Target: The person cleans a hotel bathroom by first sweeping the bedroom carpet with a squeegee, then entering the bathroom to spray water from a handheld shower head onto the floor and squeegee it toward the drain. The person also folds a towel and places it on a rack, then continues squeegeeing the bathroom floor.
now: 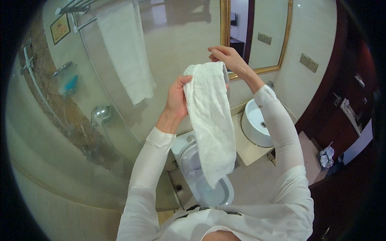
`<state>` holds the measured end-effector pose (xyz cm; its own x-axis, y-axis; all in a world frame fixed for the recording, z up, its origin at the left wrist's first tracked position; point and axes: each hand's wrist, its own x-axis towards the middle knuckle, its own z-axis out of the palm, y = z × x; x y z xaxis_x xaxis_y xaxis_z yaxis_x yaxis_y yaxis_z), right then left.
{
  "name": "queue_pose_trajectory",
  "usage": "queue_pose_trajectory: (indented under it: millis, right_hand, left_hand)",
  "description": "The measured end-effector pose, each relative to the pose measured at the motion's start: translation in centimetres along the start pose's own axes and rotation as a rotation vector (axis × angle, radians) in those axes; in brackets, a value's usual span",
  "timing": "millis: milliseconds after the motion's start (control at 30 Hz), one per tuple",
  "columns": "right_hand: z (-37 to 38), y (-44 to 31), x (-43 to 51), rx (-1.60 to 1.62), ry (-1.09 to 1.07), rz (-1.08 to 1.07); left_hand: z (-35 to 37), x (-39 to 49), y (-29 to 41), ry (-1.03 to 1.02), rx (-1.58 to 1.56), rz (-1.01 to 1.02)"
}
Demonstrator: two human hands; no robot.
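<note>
A folded white towel hangs down in front of me, draped over my left hand, whose thumb presses on its upper left edge while the fingers are hidden behind the cloth. My right hand is raised just above the towel's upper right corner, fingers curled, with nothing visible in it. A second white towel hangs from a metal wall rack at the upper left.
Below the held towel is a toilet with its lid up. A round white basin stands on a counter to the right, under a gold-framed mirror. A glass shower enclosure is at left, a dark door at right.
</note>
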<state>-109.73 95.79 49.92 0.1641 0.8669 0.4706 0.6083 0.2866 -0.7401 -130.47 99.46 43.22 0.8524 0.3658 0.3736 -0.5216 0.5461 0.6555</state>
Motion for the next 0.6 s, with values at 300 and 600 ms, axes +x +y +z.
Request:
queue_pose_trajectory:
  millis: [300, 600]
  right_hand:
    - [3.5, 5.9, -10.4, 0.719, -0.306, -0.093]
    - [7.6, 8.5, -12.6, 0.519, -0.049, -0.062]
  left_hand:
    - [-0.5, -2.3, -0.4, 0.071, -0.147, -0.025]
    - [0.7, -5.5, -3.5, 0.147, -0.152, -0.155]
